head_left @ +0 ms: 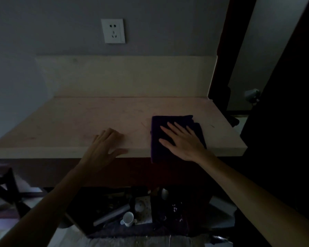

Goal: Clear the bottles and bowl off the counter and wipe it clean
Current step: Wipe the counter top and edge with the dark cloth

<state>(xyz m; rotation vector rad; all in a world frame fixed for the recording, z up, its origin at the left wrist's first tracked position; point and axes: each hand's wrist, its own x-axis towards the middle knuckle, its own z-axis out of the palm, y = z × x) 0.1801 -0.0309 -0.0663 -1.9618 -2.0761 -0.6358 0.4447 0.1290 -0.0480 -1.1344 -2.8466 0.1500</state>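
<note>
Pale stone tabletop [78, 120] bare of bottles and bowl. Right hand [182, 141], grip released, presses flat on folded dark purple cloth [175, 122] overhanging front edge; left hand [105, 141] flat, empty. Risk: cloth slipping off the edge.

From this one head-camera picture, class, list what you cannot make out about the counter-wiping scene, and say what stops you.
- Counter under the cloth: covered by it and the right hand.
- Bottles and bowl: none in the head view; where they went is not shown.
- Items below the counter, apart from a white cup: too dark to identify.
- Left hand: fingertips on the counter; its palm faces away.
- Right side: lost in shadow.
</note>
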